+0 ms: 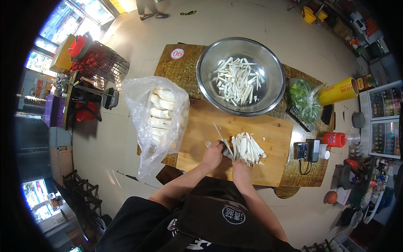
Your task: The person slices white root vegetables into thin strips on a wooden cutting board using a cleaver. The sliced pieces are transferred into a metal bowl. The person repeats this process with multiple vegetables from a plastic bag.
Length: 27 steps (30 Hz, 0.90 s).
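Observation:
My left hand (213, 155) grips a kitchen knife (228, 145), seen nearly edge-on, its handle mostly hidden by the fingers. Against a pile of sliced white mushroom strips (247, 147) rest the curled fingers of my right hand (241, 171), close to the blade. Both hands are over a wooden cutting board (201, 126). Beyond the board, a large steel bowl (270, 91) holds more white strips (237, 82). Whole king oyster mushrooms (162, 113) lie in an open clear plastic bag (138, 94) left of the board.
The worn wooden table (184, 71) also bears bagged greens (300, 94), a yellow film roll (338, 91), a remote control (300, 118), a red container (334, 139) and small devices (307, 150). A wire basket (116, 64) stands at left. A person's legs (147, 8) show at the top.

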Each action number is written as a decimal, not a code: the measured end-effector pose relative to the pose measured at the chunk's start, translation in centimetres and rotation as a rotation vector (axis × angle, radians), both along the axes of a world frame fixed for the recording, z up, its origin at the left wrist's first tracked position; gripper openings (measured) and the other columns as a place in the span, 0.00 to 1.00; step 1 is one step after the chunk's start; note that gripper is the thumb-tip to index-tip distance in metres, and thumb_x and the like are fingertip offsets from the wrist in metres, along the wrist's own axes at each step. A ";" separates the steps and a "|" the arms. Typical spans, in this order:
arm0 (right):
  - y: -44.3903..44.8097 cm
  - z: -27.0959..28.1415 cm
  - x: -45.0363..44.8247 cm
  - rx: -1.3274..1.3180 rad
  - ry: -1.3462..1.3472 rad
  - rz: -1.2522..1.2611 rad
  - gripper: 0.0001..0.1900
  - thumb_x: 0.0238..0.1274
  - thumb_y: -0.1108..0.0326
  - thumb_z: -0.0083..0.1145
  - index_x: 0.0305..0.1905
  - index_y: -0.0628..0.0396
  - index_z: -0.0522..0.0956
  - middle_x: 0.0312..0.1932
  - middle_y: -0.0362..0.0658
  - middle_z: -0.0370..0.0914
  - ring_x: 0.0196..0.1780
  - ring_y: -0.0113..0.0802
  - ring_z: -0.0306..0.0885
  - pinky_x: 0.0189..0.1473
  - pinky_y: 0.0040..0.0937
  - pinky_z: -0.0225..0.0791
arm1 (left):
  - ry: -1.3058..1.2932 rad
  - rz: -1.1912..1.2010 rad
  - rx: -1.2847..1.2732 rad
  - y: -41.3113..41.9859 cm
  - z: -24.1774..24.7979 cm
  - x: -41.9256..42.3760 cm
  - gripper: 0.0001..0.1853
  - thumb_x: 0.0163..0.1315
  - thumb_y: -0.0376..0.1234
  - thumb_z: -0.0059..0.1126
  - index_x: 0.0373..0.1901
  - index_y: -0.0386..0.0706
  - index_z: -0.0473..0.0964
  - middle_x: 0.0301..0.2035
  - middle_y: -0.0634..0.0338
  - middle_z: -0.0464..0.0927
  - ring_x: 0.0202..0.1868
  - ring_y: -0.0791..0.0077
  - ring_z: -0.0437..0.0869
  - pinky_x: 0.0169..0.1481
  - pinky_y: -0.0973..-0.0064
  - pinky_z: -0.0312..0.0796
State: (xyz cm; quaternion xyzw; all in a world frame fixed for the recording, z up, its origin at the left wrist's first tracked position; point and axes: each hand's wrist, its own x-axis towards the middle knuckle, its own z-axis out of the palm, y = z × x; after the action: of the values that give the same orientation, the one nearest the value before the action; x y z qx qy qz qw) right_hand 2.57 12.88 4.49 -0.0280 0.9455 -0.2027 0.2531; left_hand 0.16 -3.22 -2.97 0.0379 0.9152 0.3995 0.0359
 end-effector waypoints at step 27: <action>0.2 -2.9 0.3 -0.111 0.089 -0.089 0.15 0.73 0.62 0.49 0.38 0.65 0.78 0.38 0.61 0.80 0.39 0.61 0.80 0.44 0.54 0.73 | 0.026 0.041 0.087 -0.3 0.4 0.2 0.08 0.55 0.21 0.59 0.36 0.35 0.75 0.38 0.48 0.75 0.43 0.48 0.79 0.47 0.60 0.75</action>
State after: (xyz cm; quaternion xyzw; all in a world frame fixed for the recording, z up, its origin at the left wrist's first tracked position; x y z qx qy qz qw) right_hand 2.85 13.10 1.64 -0.0091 0.9434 -0.2645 0.1998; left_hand 0.38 -3.48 -2.54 0.0260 0.8981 0.4389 0.0142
